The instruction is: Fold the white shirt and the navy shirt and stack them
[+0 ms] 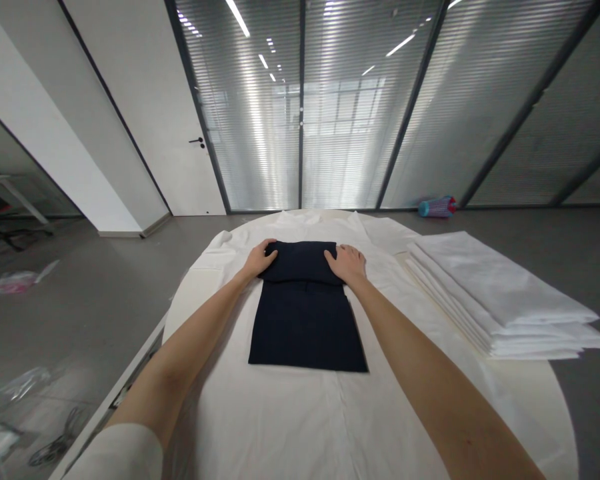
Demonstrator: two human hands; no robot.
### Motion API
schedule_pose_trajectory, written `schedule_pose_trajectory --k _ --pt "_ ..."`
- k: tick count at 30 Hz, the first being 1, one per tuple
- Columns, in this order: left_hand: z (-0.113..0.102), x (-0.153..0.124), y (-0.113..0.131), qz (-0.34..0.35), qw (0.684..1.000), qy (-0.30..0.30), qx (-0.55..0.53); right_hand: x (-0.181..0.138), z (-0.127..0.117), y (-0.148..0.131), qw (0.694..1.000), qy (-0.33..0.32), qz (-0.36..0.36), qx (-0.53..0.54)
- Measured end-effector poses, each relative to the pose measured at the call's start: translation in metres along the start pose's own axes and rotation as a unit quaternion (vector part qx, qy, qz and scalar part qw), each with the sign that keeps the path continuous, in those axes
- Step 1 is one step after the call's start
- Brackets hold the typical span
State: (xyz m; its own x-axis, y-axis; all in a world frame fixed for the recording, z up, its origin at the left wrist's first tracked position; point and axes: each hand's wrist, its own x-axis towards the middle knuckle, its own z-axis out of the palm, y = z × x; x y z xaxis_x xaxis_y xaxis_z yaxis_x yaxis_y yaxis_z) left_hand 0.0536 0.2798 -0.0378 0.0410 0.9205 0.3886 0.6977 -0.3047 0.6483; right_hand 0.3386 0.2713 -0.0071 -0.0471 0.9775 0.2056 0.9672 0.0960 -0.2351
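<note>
A dark navy piece of fabric [307,327] lies flat on a white cloth, its far part folded over into a thicker band [303,262]. At the band's left end rests my left hand [260,259], thumb on the navy fabric and fingers apart from it along the far corner. My right hand [349,263] lies at the band's right end, its thumb touching the fabric edge and its fingers spread on the white cloth. Both hands look open. The white cloth [290,420] is spread over the round table, with slight wrinkles.
A stack of folded white fabric [500,287] sits at the table's right, overhanging its edge [555,407]. A blue and red bundle [437,207] lies on the floor by the glass wall. Clear plastic [15,393] and a coiled cable [55,443] are on the floor at left.
</note>
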Motion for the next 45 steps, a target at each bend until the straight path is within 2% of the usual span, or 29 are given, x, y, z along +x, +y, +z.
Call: schedule_pose_trajectory --k 11,37,41,45 --pt "-0.0001 -0.0014 -0.0001 0.006 0.999 -0.004 0.047 -0.0004 0.0010 -0.0001 1.000 0.007 -0.004 0.000" --pt "-0.0006 -0.0024 0.0037 0.001 0.998 -0.005 0.055 -0.0013 -0.0001 -0.0009 1.000 0.006 -0.003 -0.002" --pt "-0.0006 -0.0010 0.0017 -0.013 1.000 0.000 0.005 0.0012 0.0035 0.0015 1.000 0.003 -0.001 0.009" --pt "-0.0045 0.0028 0.0068 -0.041 0.992 0.016 -0.118 0.0084 0.0049 0.0064 0.998 0.000 0.015 0.054"
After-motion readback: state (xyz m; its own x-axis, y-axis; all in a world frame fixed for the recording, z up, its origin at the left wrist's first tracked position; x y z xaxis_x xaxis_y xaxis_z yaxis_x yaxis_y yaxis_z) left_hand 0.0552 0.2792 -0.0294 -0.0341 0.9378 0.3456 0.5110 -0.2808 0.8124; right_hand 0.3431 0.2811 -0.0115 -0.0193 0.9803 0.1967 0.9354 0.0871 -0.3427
